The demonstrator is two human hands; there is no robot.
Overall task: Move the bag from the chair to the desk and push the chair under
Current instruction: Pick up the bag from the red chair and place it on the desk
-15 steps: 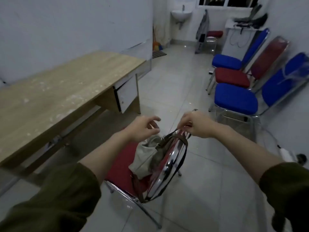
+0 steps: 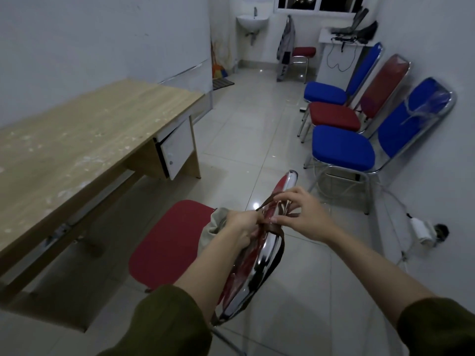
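The left hand (image 2: pixel 243 226) is closed around the dark brown strap (image 2: pixel 276 231) of the bag (image 2: pixel 213 227), gripping it right where the strap crosses the chrome top rail of the chair's backrest. Its fingers are curled in tight, knuckles up, with the beige cloth of the bag bunched just beneath the palm. The right hand (image 2: pixel 299 214) is only partly closed: thumb and forefinger pinch a raised loop of the same strap just above the backrest, while the other fingers stay loosely spread and touch nothing that can be made out.

The bag is on the red chair (image 2: pixel 167 242), slumped at the back of the seat against the backrest, and its strap is hooked over the chrome frame and hangs down the rear side. Most of the bag is hidden by the left forearm.

The chair stands on the tiled floor beside the wooden desk (image 2: pixel 84 140), apart from it and not under it. The desk top is bare wood with pale specks, and a white drawer unit (image 2: pixel 177 152) hangs below its far end. Along the right wall stand blue and red chairs (image 2: pixel 341 150) in a row
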